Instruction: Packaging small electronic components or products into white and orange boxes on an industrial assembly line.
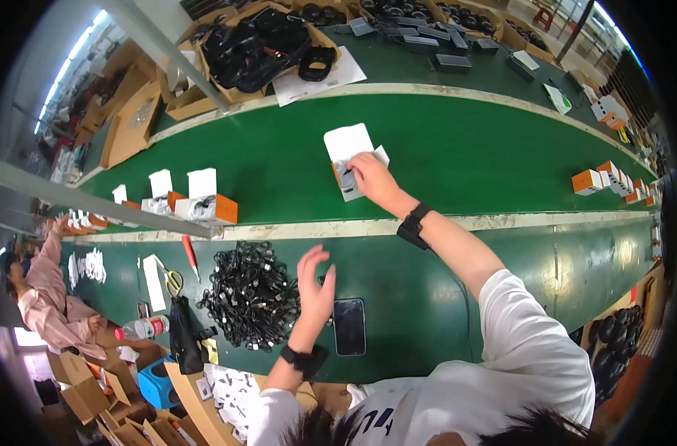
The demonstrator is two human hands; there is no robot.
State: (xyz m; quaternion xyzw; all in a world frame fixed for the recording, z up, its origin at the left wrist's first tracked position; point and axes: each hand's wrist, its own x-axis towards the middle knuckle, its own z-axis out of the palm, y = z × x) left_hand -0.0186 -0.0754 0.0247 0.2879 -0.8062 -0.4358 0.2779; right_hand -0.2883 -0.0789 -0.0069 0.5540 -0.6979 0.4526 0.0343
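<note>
My right hand [374,178] reaches over the green belt into an open white-and-orange box [349,141] with its flaps up. Its fingers are bent together at the box's mouth, with a small dark bit showing at their tips; what they hold is too small to name. My left hand [316,288] hovers above the near table, fingers apart and nothing in them. Just left of it lies a big heap of black cables [250,297] with light plugs. A dark-screened phone [349,327] lies right of the left hand, close to the table's front edge.
More open boxes [204,208] stand on the belt at left, and closed ones [590,183] at right. Left of the cables lie a red-handled tool [190,256], scissors [174,282] and a bottle [143,328]. A person in pink [52,305] sits far left.
</note>
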